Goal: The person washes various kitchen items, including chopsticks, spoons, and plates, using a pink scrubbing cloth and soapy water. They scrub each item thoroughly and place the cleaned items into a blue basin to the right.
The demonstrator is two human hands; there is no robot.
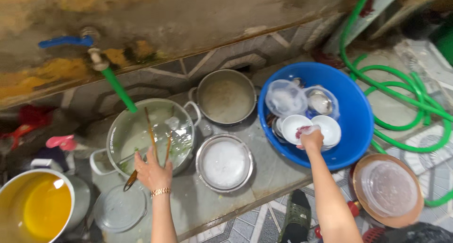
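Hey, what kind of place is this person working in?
Probably an outdoor dishwashing spot at floor level. A wall tap feeds a big pot, a blue basin holds bowls, and a green hose lies coiled on the tiled ground.

The big round blue plastic basin [354, 130] looks smooth and glossy. Inside it, two small white bowls [311, 127] shine like glazed ceramic. Left of the basin, the large steel pot [184, 112] gleams, wet; long wooden chopsticks [152, 134] look matt. Behind the basin, the coiled green hose [401, 111] is glossy plastic.
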